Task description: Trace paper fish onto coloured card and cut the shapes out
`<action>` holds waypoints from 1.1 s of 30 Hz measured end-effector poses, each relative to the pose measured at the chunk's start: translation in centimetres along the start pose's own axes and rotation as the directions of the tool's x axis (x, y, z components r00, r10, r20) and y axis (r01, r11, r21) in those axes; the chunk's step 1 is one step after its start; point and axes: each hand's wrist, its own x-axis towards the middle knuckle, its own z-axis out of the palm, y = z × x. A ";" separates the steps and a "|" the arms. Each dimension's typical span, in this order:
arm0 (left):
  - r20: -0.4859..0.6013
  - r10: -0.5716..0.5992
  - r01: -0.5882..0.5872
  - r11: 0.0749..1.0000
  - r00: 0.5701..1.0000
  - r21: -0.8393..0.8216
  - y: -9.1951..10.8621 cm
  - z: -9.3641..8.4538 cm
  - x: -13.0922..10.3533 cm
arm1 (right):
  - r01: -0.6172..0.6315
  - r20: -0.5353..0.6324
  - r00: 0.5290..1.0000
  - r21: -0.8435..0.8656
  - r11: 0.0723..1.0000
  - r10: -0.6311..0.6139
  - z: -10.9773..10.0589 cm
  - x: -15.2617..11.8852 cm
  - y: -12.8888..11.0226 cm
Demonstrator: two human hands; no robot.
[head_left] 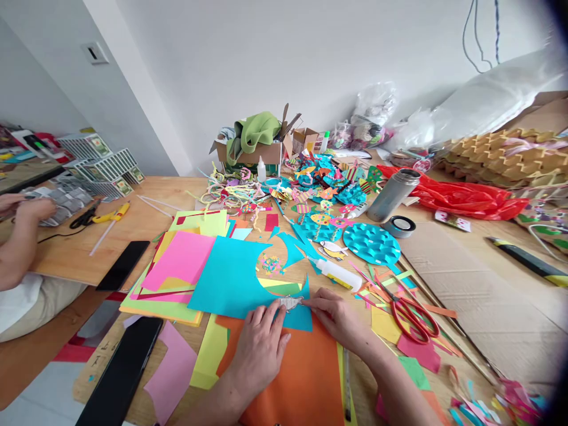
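A small grey-and-white paper fish point(290, 303) lies on a blue sheet of paper point(226, 272) that has a large round piece cut out of it. My left hand point(261, 340) rests over the blue sheet's lower edge, fingers stretched flat and tips at one end of the fish. At the fish's other end, my right hand point(332, 313) has its fingertips pinched together at the tail. Beneath both hands is an orange sheet point(297, 373). A white glue bottle point(339, 275) lies just beyond my right hand, and red-handled scissors point(412, 316) are to its right.
Coloured paper point(177, 263) is stacked at left, near two black phones point(124, 266). Blue discs point(371, 244), a metal flask point(393, 195) and decorated paper fish fill the back. Cardboard point(470, 296) and a utility knife point(530, 260) lie right. Another person's hand point(39, 210) works far left.
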 end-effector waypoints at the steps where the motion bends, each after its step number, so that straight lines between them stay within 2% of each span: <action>1: 0.003 -0.004 0.004 1.000 1.000 0.002 0.0 -0.1 0.0 | 0.012 0.005 1.000 -0.016 1.000 -0.011 0.1 0.0 0.0; 20: 0.005 0.005 -0.005 1.000 1.000 -0.009 -0.1 -0.1 0.1 | 0.014 -0.003 1.000 -0.005 1.000 -0.014 0.1 -0.1 0.1; 28: 0.016 0.000 0.000 1.000 1.000 -0.016 0.0 -0.1 0.1 | -0.093 -0.061 0.993 0.091 0.992 0.099 0.1 0.0 0.3; 33: 0.045 0.002 -0.001 1.000 0.999 -0.027 0.0 -0.1 0.1 | -0.101 -0.067 0.992 0.086 0.991 0.107 0.0 0.1 0.2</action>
